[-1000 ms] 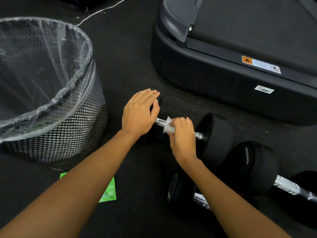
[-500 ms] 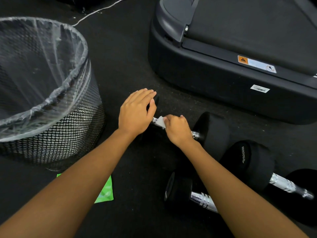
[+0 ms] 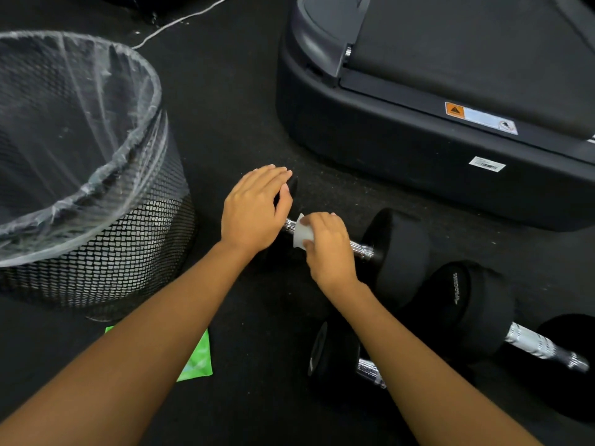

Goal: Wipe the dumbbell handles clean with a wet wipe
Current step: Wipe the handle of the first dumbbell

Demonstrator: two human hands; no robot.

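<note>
chrome of the handle (image 3: pixel 362 249) is best wiped end to end with the wet wipe (image 3: pixel 301 235) gripped round it by the right hand (image 3: pixel 328 249), while the dumbbell (image 3: pixel 399 249), lying on the floor (image 3: pixel 225 123), is steadied by the flat, unclenched left hand (image 3: pixel 254 210).

Single view: head-worn, wide-angle. Station: the person's own head, above the scene. Facing: forward and steeply down onto the black speckled floor (image 3: pixel 225 107). Range: near; both bare forearms enter from the bottom edge, with left hand (image 3: pixel 254 210) and right hand (image 3: pixel 328 249) about frame centre. Left edge crops the black mesh wastebasket with clear liner (image 3: pixel 128 252); the top right corner crops the dark grey treadmill base (image 3: pixel 386 140).
</note>
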